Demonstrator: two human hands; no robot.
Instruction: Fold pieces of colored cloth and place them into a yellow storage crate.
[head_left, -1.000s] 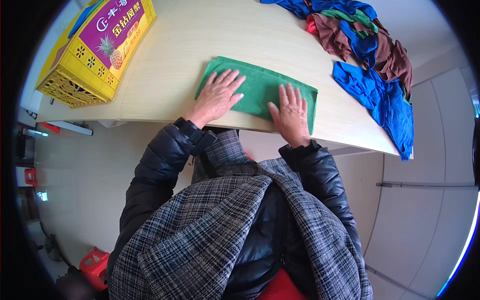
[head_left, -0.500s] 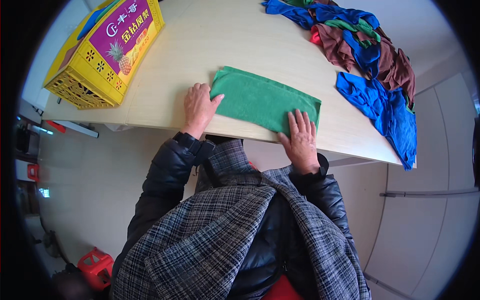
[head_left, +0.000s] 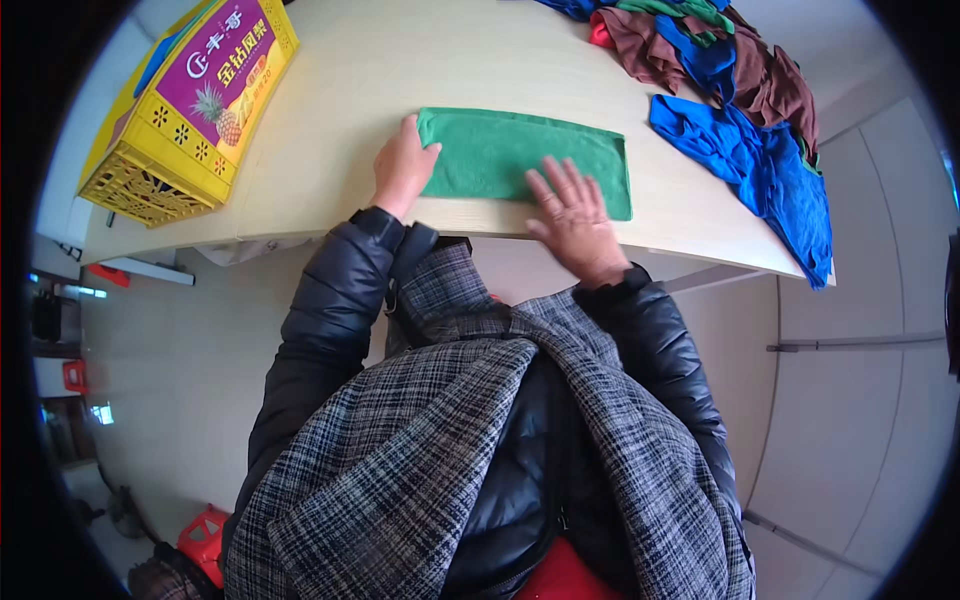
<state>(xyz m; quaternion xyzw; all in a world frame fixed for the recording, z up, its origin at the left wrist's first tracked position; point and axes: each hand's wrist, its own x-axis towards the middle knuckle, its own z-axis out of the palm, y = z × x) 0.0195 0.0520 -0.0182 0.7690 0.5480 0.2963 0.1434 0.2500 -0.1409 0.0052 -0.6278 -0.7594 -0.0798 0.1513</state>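
Note:
A green cloth [head_left: 500,160], folded into a long flat rectangle, lies on the table near its front edge. My left hand [head_left: 402,170] is at the cloth's left end, thumb over the top and fingers curled at the edge, gripping it. Over the right part of the cloth, my right hand [head_left: 578,220] has its fingers stretched and slightly blurred, with nothing in them. I cannot tell whether its palm presses on the cloth.
A yellow plastic crate [head_left: 160,165] with a purple panel stands at the table's left, cloths inside. Along the right side lies a heap of crumpled brown, blue and green cloths [head_left: 770,90]; a blue cloth [head_left: 735,155] reaches the front edge. A red stool [head_left: 203,545] is on the floor.
My right hand has slid left across the cloth from its right end. My left hand has turned and closed at the left edge. The whole view has shifted slightly.

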